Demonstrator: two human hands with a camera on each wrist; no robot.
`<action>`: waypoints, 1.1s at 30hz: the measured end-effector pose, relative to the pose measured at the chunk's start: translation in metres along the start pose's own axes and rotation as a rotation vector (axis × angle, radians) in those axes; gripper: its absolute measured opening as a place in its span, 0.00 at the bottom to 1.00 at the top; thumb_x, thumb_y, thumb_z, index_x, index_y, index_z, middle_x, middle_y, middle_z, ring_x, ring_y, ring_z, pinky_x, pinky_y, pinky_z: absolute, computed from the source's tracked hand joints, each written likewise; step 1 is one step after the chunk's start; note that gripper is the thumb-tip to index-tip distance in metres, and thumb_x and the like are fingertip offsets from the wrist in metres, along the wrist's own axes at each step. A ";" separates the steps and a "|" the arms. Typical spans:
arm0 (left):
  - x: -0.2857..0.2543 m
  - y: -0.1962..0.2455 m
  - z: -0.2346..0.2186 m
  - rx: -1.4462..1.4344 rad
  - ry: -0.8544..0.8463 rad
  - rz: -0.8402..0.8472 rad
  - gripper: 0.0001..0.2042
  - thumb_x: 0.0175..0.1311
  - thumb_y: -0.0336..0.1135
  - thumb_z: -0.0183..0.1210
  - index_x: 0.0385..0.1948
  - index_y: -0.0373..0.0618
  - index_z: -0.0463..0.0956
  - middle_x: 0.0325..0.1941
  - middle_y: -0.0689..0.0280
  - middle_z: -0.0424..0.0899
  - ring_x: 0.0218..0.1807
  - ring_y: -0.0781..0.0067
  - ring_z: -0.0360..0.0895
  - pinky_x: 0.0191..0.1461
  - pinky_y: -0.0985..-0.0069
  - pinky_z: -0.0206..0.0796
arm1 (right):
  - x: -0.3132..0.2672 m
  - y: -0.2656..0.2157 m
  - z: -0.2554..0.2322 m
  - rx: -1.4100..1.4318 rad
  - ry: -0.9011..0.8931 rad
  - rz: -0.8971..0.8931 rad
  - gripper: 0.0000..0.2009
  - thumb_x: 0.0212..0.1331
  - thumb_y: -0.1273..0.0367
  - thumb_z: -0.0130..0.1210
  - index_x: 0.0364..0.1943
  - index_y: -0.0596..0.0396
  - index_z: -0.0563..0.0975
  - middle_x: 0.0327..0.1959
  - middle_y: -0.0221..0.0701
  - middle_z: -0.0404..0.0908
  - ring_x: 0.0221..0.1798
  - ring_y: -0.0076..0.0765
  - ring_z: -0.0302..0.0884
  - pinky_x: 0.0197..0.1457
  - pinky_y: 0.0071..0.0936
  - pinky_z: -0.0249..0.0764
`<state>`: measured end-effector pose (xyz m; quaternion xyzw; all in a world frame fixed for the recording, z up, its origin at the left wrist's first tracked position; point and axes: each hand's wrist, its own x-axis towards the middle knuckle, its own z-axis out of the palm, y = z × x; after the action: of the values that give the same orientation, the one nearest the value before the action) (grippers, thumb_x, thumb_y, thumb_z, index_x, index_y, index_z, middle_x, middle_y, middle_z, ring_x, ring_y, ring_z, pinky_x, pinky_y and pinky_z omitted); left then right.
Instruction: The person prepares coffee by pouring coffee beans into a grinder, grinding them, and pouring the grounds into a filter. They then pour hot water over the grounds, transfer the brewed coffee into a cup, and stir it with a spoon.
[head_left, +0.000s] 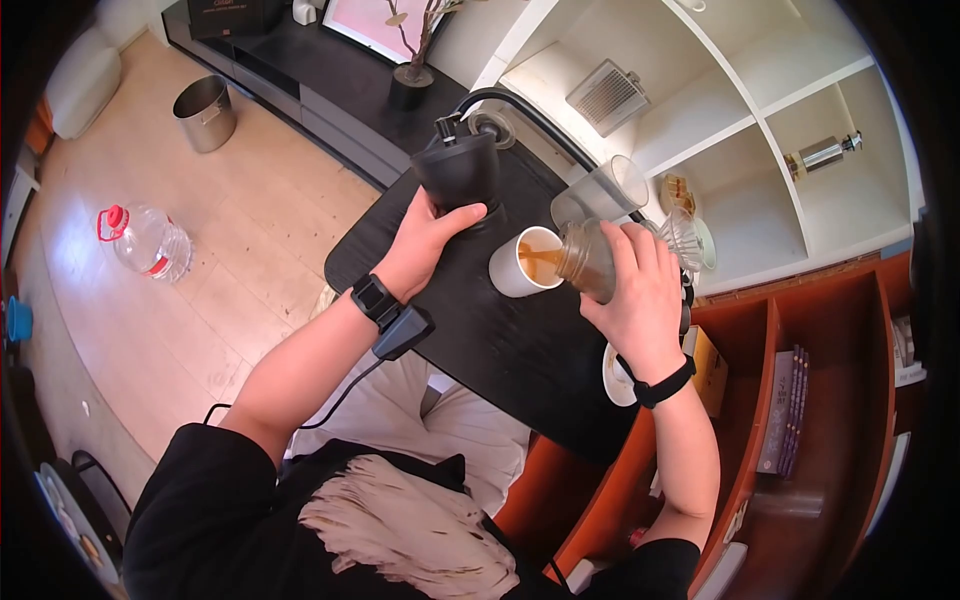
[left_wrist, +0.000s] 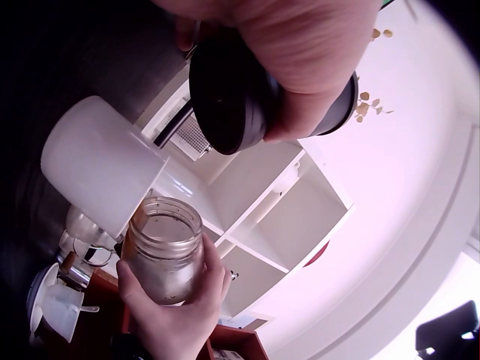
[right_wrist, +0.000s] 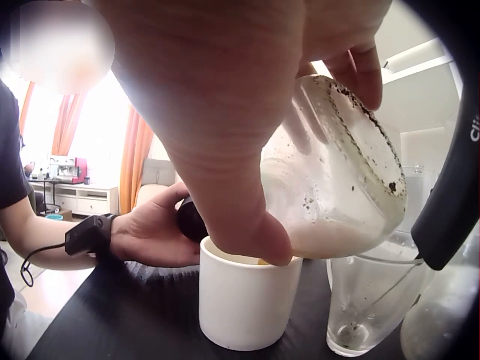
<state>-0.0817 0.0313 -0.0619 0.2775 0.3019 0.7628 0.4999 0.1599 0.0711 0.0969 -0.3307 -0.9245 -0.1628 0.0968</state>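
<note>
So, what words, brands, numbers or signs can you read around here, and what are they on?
"Cli": pale letters on the curved black part at the right wrist view's right edge; they are turned sideways and may be cut off.
Black box: pale print, too blurred to read.
Book spines on the red-brown shelf: too small to read.
Red label on the clear bottle: nothing legible.

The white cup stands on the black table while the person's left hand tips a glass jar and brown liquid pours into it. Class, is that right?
Not quite: the head view shows the right hand tipping the glass jar. The brown liquid does pour into the white cup on the black table.
</note>
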 end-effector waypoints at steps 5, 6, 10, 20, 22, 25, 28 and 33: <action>0.000 0.001 0.000 -0.019 -0.011 0.002 0.26 0.67 0.30 0.71 0.65 0.40 0.71 0.62 0.64 0.81 0.62 0.76 0.77 0.69 0.73 0.69 | 0.006 0.002 -0.006 -0.093 0.023 -0.128 0.42 0.35 0.75 0.74 0.66 0.50 0.75 0.62 0.33 0.76 0.67 0.45 0.74 0.69 0.43 0.70; 0.000 0.001 0.000 -0.020 -0.009 0.002 0.26 0.67 0.30 0.71 0.65 0.40 0.71 0.62 0.64 0.81 0.62 0.76 0.77 0.69 0.73 0.69 | 0.007 0.003 -0.007 -0.112 0.035 -0.173 0.42 0.36 0.75 0.72 0.66 0.50 0.75 0.62 0.33 0.76 0.69 0.45 0.73 0.71 0.43 0.70; 0.000 0.001 0.002 -0.017 0.001 0.014 0.26 0.67 0.30 0.71 0.64 0.39 0.71 0.62 0.65 0.81 0.62 0.76 0.77 0.69 0.73 0.69 | 0.013 0.012 -0.005 -0.169 0.047 -0.293 0.42 0.37 0.76 0.70 0.68 0.48 0.75 0.64 0.32 0.76 0.71 0.44 0.72 0.74 0.43 0.69; 0.000 -0.003 -0.001 -0.017 -0.019 0.007 0.26 0.69 0.30 0.69 0.68 0.40 0.72 0.66 0.66 0.80 0.68 0.75 0.74 0.75 0.71 0.61 | 0.028 0.018 -0.002 -0.313 0.134 -0.537 0.27 0.57 0.72 0.58 0.66 0.45 0.78 0.64 0.28 0.78 0.71 0.40 0.75 0.78 0.40 0.72; 0.000 -0.003 -0.001 -0.019 -0.017 0.008 0.26 0.69 0.30 0.69 0.67 0.40 0.72 0.67 0.66 0.80 0.68 0.75 0.74 0.75 0.71 0.61 | 0.029 0.019 0.000 -0.331 0.150 -0.551 0.28 0.57 0.72 0.59 0.66 0.45 0.78 0.64 0.28 0.77 0.71 0.39 0.75 0.78 0.40 0.72; 0.000 -0.002 -0.001 -0.018 -0.022 0.004 0.26 0.69 0.30 0.69 0.67 0.40 0.72 0.67 0.66 0.80 0.68 0.75 0.74 0.75 0.71 0.61 | 0.029 0.018 0.002 -0.329 0.157 -0.564 0.28 0.57 0.72 0.59 0.66 0.45 0.78 0.65 0.27 0.77 0.71 0.39 0.75 0.78 0.39 0.72; 0.000 -0.002 -0.001 -0.009 -0.026 0.003 0.26 0.69 0.30 0.68 0.67 0.40 0.72 0.67 0.65 0.80 0.68 0.75 0.74 0.75 0.71 0.61 | 0.028 0.019 0.003 -0.334 0.157 -0.570 0.28 0.57 0.72 0.59 0.67 0.45 0.77 0.65 0.27 0.77 0.72 0.39 0.74 0.78 0.39 0.72; 0.000 -0.002 0.001 -0.021 -0.013 0.013 0.26 0.67 0.29 0.71 0.65 0.40 0.71 0.62 0.65 0.82 0.63 0.76 0.77 0.70 0.73 0.68 | 0.028 0.016 0.006 -0.335 0.151 -0.580 0.28 0.57 0.72 0.59 0.66 0.45 0.77 0.65 0.28 0.77 0.71 0.39 0.74 0.79 0.40 0.71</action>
<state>-0.0803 0.0321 -0.0630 0.2794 0.2889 0.7671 0.5000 0.1485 0.1017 0.1031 -0.0525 -0.9308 -0.3570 0.0590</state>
